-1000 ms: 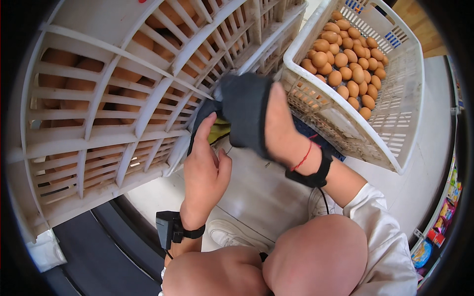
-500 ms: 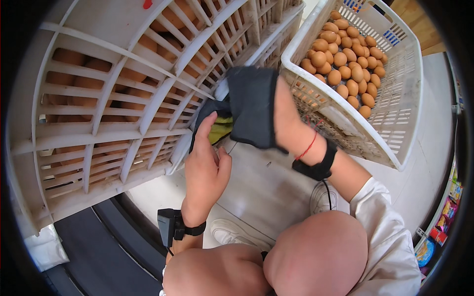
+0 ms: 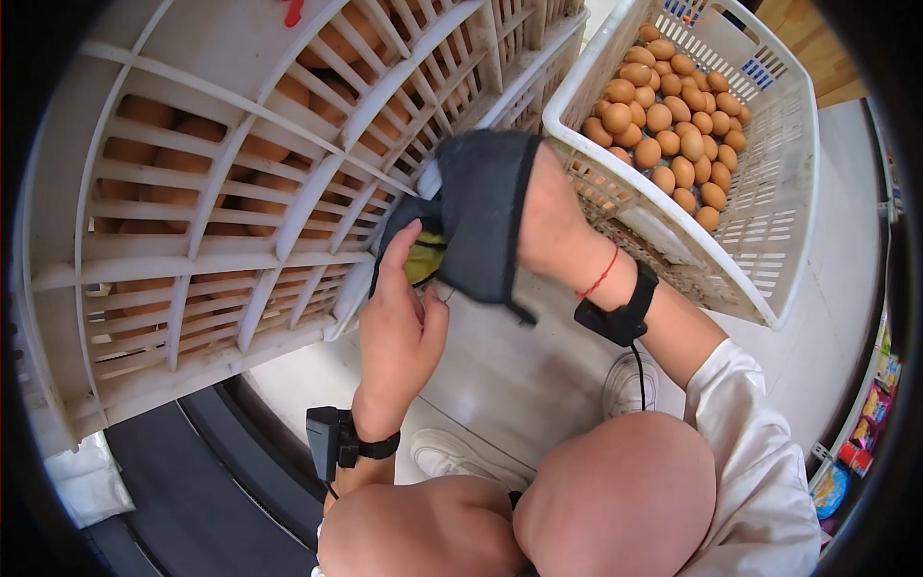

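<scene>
A dark grey fabric pouch with a yellow-green inside hangs in front of a white slatted crate. The index finger of my left hand lies along the pouch's left part, its thumb close to the lower edge of the yellow-green part. The other left fingers are mostly hidden, and the hand appears to grip the pouch. My right hand reaches into or behind the dark fabric from the right. The fabric covers its fingers, so their grip does not show.
The tall white slatted crate at left holds brown eggs. Another white crate at upper right has many brown eggs inside. A black belt-like surface lies at lower left. Colourful packages line the right edge.
My right hand has shifted slightly left and down with the dark fabric, whose lower right corner now hangs lower. The left hand has stayed nearly still.
</scene>
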A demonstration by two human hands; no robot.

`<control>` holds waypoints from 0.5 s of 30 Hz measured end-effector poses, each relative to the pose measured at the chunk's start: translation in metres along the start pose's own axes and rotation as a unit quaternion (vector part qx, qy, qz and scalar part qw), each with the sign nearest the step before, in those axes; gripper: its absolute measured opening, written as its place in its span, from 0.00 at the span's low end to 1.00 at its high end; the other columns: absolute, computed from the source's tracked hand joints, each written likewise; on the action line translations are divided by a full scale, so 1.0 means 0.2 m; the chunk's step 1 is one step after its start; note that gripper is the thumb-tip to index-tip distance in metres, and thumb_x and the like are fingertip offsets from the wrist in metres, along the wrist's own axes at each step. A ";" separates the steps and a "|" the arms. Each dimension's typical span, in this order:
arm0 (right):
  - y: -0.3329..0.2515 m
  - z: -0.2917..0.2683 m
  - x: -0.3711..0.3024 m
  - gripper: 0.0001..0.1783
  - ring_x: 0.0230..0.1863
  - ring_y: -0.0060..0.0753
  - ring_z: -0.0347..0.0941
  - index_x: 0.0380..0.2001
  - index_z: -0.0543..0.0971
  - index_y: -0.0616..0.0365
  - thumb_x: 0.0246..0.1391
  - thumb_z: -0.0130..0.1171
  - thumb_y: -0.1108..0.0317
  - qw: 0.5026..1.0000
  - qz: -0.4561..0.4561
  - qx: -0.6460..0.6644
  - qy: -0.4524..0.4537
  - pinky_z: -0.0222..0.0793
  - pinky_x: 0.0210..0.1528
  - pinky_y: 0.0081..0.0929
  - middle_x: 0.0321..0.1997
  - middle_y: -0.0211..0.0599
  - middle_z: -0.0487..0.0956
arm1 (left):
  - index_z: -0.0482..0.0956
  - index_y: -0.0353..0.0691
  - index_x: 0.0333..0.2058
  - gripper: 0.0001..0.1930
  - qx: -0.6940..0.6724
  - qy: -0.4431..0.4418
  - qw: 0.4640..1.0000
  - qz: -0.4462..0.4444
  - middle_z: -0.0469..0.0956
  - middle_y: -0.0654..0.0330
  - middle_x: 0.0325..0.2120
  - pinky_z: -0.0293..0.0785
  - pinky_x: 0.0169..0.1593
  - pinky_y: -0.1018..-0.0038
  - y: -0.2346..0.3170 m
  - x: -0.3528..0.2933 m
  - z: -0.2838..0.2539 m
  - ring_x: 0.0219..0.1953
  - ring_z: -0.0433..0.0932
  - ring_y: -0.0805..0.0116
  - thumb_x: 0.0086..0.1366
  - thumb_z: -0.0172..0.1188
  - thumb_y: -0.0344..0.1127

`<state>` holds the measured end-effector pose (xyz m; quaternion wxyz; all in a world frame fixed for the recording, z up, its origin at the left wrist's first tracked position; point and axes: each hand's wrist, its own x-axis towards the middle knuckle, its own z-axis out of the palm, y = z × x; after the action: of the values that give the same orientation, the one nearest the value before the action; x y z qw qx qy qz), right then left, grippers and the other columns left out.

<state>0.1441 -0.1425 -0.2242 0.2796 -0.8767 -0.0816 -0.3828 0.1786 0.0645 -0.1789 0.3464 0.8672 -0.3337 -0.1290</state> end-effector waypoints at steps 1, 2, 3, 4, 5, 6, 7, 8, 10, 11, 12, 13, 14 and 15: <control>0.03 0.01 -0.02 0.22 0.46 0.51 0.74 0.42 0.79 0.59 0.39 0.61 0.66 0.999 0.027 0.026 -0.013 0.67 0.49 0.44 0.47 0.47 0.79 | 0.60 0.40 0.62 0.33 0.007 -0.023 0.999 -0.030 0.77 0.47 0.40 0.72 0.30 0.64 0.01 0.00 0.00 0.24 0.76 0.55 0.56 0.51 0.20; 0.02 0.06 -0.06 0.22 0.46 0.51 0.74 0.42 0.79 0.59 0.39 0.61 0.66 0.999 0.029 0.021 -0.014 0.67 0.49 0.44 0.47 0.47 0.79 | 0.60 0.40 0.62 0.33 0.002 -0.026 0.999 -0.027 0.77 0.47 0.40 0.72 0.30 0.64 0.00 0.00 0.03 0.24 0.76 0.55 0.56 0.51 0.20; -0.03 0.15 -0.06 0.22 0.46 0.49 0.74 0.42 0.79 0.59 0.40 0.61 0.65 1.000 0.029 -0.006 -0.011 0.66 0.50 0.44 0.47 0.44 0.79 | 0.60 0.40 0.63 0.33 0.003 0.006 1.000 0.006 0.78 0.48 0.38 0.71 0.29 0.64 -0.01 0.00 0.03 0.23 0.75 0.55 0.56 0.51 0.20; -0.08 0.18 -0.08 0.21 0.47 0.47 0.74 0.42 0.80 0.58 0.41 0.61 0.64 0.999 0.030 -0.040 -0.013 0.65 0.51 0.43 0.47 0.42 0.80 | 0.60 0.39 0.63 0.33 -0.005 0.036 0.998 0.043 0.78 0.48 0.35 0.71 0.29 0.65 -0.01 0.01 0.05 0.22 0.75 0.56 0.57 0.51 0.20; -0.17 0.13 -0.08 0.21 0.48 0.46 0.74 0.43 0.80 0.57 0.43 0.61 0.63 0.998 0.029 0.019 0.052 0.64 0.52 0.42 0.47 0.40 0.80 | 0.60 0.39 0.63 0.33 -0.007 0.036 0.998 0.042 0.78 0.48 0.35 0.71 0.29 0.65 -0.03 0.01 0.06 0.22 0.75 0.56 0.57 0.51 0.20; -0.16 0.11 -0.06 0.21 0.48 0.46 0.74 0.43 0.80 0.57 0.43 0.61 0.63 0.998 0.030 0.022 0.054 0.64 0.52 0.42 0.47 0.40 0.80 | 0.60 0.39 0.63 0.33 0.000 0.028 0.999 0.037 0.77 0.49 0.32 0.70 0.28 0.65 -0.02 0.01 0.04 0.22 0.74 0.56 0.57 0.51 0.20; -0.11 0.07 -0.05 0.21 0.48 0.46 0.74 0.43 0.80 0.58 0.43 0.61 0.63 0.999 0.021 -0.004 0.029 0.64 0.51 0.41 0.48 0.41 0.80 | 0.59 0.39 0.63 0.33 0.007 0.020 0.999 0.033 0.76 0.50 0.29 0.70 0.28 0.66 -0.02 0.00 0.02 0.21 0.74 0.57 0.57 0.51 0.20; -0.05 0.04 -0.04 0.22 0.48 0.47 0.74 0.43 0.79 0.59 0.42 0.60 0.64 0.999 0.013 -0.033 0.002 0.64 0.50 0.40 0.48 0.43 0.79 | 0.59 0.39 0.63 0.33 0.007 0.021 0.999 0.033 0.76 0.50 0.29 0.70 0.28 0.66 -0.01 0.00 0.01 0.21 0.74 0.57 0.57 0.51 0.20; -0.02 0.02 -0.03 0.21 0.48 0.47 0.74 0.43 0.79 0.59 0.43 0.60 0.64 0.999 0.002 -0.036 0.008 0.64 0.49 0.39 0.48 0.44 0.79 | 0.60 0.39 0.63 0.33 0.003 0.004 1.000 0.008 0.75 0.52 0.26 0.69 0.27 0.66 0.00 0.00 0.00 0.20 0.73 0.58 0.57 0.52 0.21; -0.03 0.05 -0.04 0.21 0.48 0.46 0.74 0.43 0.79 0.59 0.43 0.60 0.64 0.999 0.013 -0.031 0.034 0.64 0.48 0.40 0.48 0.43 0.79 | 0.60 0.39 0.63 0.33 0.002 0.004 1.000 0.009 0.75 0.52 0.26 0.69 0.27 0.66 0.00 0.00 0.01 0.20 0.73 0.58 0.57 0.52 0.21; -0.05 0.07 -0.04 0.20 0.47 0.45 0.74 0.43 0.79 0.58 0.43 0.60 0.65 0.998 0.025 -0.025 0.060 0.64 0.48 0.40 0.48 0.42 0.79 | 0.60 0.39 0.63 0.33 0.008 0.005 1.000 0.013 0.75 0.52 0.25 0.69 0.27 0.66 0.00 0.00 0.01 0.20 0.73 0.59 0.57 0.52 0.21; -0.08 0.07 -0.06 0.19 0.46 0.46 0.74 0.43 0.79 0.57 0.44 0.60 0.66 0.998 0.025 -0.010 0.061 0.66 0.48 0.40 0.47 0.42 0.79 | 0.60 0.39 0.63 0.33 0.015 0.005 1.000 0.018 0.75 0.52 0.25 0.69 0.27 0.66 0.01 0.00 0.01 0.19 0.73 0.59 0.57 0.52 0.21; -0.11 0.07 -0.06 0.19 0.46 0.46 0.74 0.43 0.79 0.57 0.44 0.60 0.66 0.998 0.025 -0.009 0.061 0.66 0.48 0.40 0.47 0.42 0.79 | 0.60 0.39 0.63 0.33 0.016 0.005 1.000 0.017 0.75 0.52 0.25 0.69 0.27 0.66 0.00 0.00 0.02 0.19 0.73 0.59 0.57 0.52 0.21; -0.13 0.08 -0.05 0.18 0.46 0.47 0.74 0.42 0.79 0.57 0.44 0.60 0.67 0.998 0.052 0.007 0.034 0.68 0.48 0.40 0.47 0.42 0.79 | 0.60 0.39 0.63 0.33 0.009 0.001 1.000 0.007 0.74 0.52 0.24 0.69 0.26 0.66 0.01 -0.01 0.02 0.19 0.73 0.60 0.57 0.52 0.21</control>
<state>0.1386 -0.1119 -0.2295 0.3079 -0.8643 -0.0287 -0.3967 0.1749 0.0620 -0.1805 0.3399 0.8681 -0.3404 -0.1223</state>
